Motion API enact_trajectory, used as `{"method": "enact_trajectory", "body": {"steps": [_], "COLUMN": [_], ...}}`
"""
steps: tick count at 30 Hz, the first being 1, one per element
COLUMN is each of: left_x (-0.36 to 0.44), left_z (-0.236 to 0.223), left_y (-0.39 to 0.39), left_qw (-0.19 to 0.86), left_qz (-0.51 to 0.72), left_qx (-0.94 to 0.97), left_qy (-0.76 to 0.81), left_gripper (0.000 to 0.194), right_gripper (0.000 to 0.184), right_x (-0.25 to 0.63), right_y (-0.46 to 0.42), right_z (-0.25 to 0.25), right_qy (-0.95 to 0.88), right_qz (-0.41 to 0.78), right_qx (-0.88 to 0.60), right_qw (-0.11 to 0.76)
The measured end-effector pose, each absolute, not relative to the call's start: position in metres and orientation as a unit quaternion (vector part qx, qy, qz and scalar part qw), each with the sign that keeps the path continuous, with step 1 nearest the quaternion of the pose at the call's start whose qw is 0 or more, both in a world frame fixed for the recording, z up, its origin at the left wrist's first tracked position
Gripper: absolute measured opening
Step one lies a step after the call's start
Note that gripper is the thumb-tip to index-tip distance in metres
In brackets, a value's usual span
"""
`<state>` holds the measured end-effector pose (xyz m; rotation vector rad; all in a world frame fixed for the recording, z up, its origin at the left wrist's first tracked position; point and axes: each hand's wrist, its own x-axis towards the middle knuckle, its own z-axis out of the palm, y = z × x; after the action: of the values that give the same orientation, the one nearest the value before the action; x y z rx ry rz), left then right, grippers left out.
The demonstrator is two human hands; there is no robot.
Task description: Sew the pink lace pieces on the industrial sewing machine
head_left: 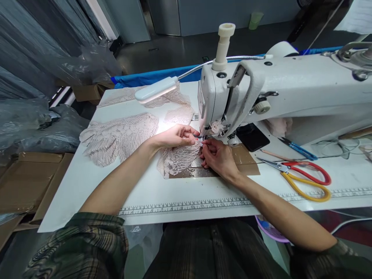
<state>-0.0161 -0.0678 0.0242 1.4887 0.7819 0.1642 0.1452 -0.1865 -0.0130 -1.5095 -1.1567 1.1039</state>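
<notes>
Both hands meet just below the needle of a white sewing machine (pixel 213 89). My left hand (pixel 177 135) is closed, thumb and fingers pinching the upper edge of a pale pink lace piece (pixel 181 159). Close by on the right, my right hand (pixel 217 157) is also closed, its fingertips pinching the same lace near the presser foot. What exactly lies between the fingertips is too small to see clearly. The lace spreads toward me over brown tape (pixel 244 161) on the white table (pixel 145 190).
More lace (pixel 124 133) lies left on the table, under a lamp (pixel 157 90). Right of the needle are a black phone (pixel 252 136), red-and-yellow scissors (pixel 305 174), blue-handled snips (pixel 302 150) and a pencil (pixel 276 155). A printed ruler (pixel 186 208) runs along the front edge. Cardboard boxes (pixel 29 182) stand left.
</notes>
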Motion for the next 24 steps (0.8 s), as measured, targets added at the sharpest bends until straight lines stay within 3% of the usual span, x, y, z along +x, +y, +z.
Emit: {"method": "enact_trajectory", "body": {"steps": [6, 18, 21, 24], "left_x": [-0.019, -0.019, -0.013, -0.009], "left_z": [0.021, 0.023, 0.021, 0.019], "left_y": [-0.065, -0.069, -0.072, -0.074], "left_qw": [0.69, 0.673, 0.645, 0.625], "left_qz": [0.069, 0.041, 0.054, 0.065], "left_qx": [0.647, 0.672, 0.69, 0.696], "left_qy": [0.318, 0.306, 0.324, 0.348], "left_gripper": [0.028, 0.042, 0.038, 0.035], "right_gripper": [0.037, 0.036, 0.038, 0.029], "right_x": [0.146, 0.146, 0.162, 0.188], "right_y": [-0.185, -0.185, -0.192, -0.207], "right_z": [-0.011, -0.002, 0.003, 0.008], "right_qy": [-0.495, -0.48, -0.566, -0.661], "right_qz": [0.447, 0.467, 0.397, 0.23], "right_qx": [-0.61, -0.628, -0.63, -0.651], "right_qw": [0.427, 0.396, 0.355, 0.293]}}
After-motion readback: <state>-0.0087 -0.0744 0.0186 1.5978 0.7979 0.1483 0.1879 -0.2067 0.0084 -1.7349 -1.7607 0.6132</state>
